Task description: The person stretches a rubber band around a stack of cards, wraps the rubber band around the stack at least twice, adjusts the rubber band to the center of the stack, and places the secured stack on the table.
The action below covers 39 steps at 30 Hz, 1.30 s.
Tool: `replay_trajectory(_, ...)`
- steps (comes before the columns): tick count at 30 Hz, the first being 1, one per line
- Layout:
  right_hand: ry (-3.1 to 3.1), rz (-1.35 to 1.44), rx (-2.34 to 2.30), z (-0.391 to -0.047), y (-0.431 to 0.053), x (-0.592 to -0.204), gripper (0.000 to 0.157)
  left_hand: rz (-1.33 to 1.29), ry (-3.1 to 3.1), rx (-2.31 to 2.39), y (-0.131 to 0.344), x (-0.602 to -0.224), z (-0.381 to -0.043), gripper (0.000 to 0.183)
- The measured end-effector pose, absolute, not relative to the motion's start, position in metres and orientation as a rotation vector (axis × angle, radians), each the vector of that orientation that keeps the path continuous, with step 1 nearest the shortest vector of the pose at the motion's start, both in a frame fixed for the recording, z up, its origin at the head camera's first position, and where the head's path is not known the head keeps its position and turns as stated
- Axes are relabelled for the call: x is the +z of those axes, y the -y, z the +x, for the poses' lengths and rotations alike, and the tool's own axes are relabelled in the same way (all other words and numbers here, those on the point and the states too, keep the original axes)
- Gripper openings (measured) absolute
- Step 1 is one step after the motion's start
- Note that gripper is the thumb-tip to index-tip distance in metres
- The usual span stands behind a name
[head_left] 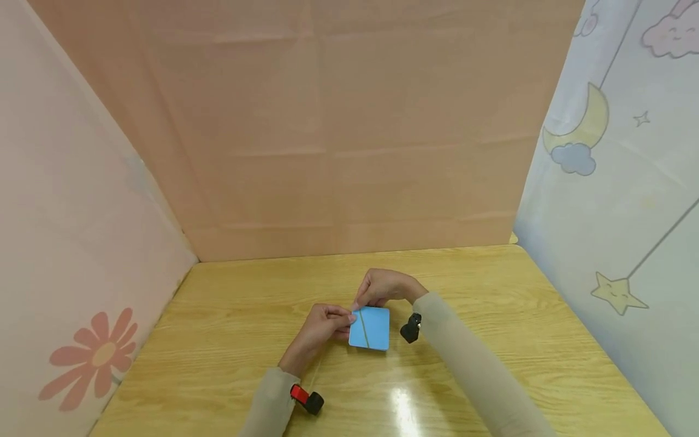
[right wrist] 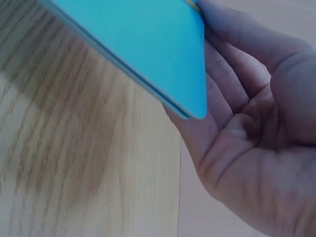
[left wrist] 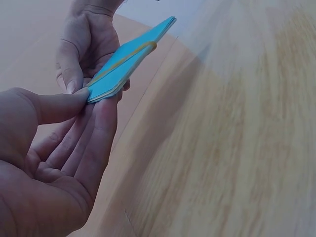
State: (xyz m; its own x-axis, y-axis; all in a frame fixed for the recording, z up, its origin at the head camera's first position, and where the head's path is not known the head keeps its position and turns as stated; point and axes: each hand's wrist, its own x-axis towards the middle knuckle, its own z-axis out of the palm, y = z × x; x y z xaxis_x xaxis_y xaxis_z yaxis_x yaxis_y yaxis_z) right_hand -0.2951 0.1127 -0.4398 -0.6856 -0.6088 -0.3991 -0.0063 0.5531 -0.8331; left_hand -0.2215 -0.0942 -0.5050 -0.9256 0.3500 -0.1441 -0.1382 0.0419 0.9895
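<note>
A thin square stack of light-blue cards (head_left: 378, 331) is held above the table, with a tan rubber band (head_left: 363, 328) running slantwise across its face. My left hand (head_left: 326, 321) pinches the left edge of the stack, thumb on the blue face and fingers beneath, as the left wrist view shows. At the upper left corner, my right hand (head_left: 384, 285) grips the stack beside the band. Its thumb (right wrist: 242, 29) lies close to the rubber band in the right wrist view, while the other fingers go behind the cards, where their tips are hidden.
The wooden table (head_left: 235, 340) spreads beneath both hands. A peach-coloured sheet (head_left: 338, 133) closes off the back. Decorated walls stand at either side, with a flower (head_left: 101, 355) on the left and a moon (head_left: 590, 121) on the right.
</note>
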Motion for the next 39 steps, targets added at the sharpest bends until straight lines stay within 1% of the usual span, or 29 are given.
replay_trajectory(6, -2.127, -0.522, -1.094, -0.297, -0.117, -0.441, 0.017, 0.216, -1.992, 1.938, 0.093, -0.503, -0.222, 0.022)
replay_trajectory(22, -2.177, -0.565, -1.119, -0.290, -0.132, -0.439, 0.017, 0.174, -2.069, 1.942, 0.097, -0.501, -0.222, 0.026)
replay_trajectory(39, -2.100, -0.535, -1.281, -0.286, -0.136, -0.447, 0.018, 0.189, -2.085, 1.948, 0.106, -0.500, -0.223, 0.027)
